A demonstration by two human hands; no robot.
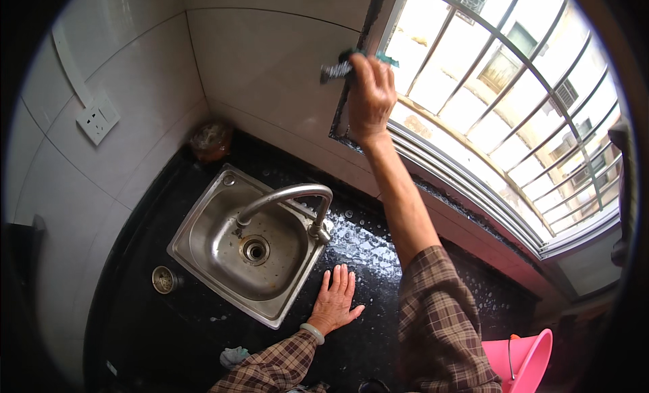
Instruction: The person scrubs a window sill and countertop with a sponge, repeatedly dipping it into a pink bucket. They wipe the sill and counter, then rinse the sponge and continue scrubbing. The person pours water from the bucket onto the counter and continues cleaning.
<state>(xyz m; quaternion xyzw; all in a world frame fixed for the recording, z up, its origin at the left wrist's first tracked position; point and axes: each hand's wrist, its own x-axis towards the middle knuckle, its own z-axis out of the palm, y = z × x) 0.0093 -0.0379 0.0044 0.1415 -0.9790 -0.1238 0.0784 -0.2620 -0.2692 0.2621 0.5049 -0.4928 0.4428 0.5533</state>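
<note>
The right hand [370,95] has its fingers closed on a dark cloth [338,70] at the far window frame [358,61], the left hand [336,299] flat, fingers spread, on the wet black bench [378,258] right of the sink [247,244] — a slip there looks likely, throwing the stretched reach off balance.

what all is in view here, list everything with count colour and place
sink: 1, steel, set in the black counter, centre left
faucet: 1, steel, arching over the sink from its right rim
counter: 1, black, wet to the right of the sink
round drain cover: 1, metal, on the counter left of the sink
wall socket: 1, white, on the tiled wall, upper left
bag: 1, brownish, in the back corner of the counter
window bars: several, pale, upper right
bucket: 1, pink, lower right
cloth: 1, pale, at the counter's front edge
scrubber: 1, dark with teal, in the right hand
left hand: flat on the counter, pale bangle on its wrist
right hand: raised at the window frame, gripping the scrubber
</note>
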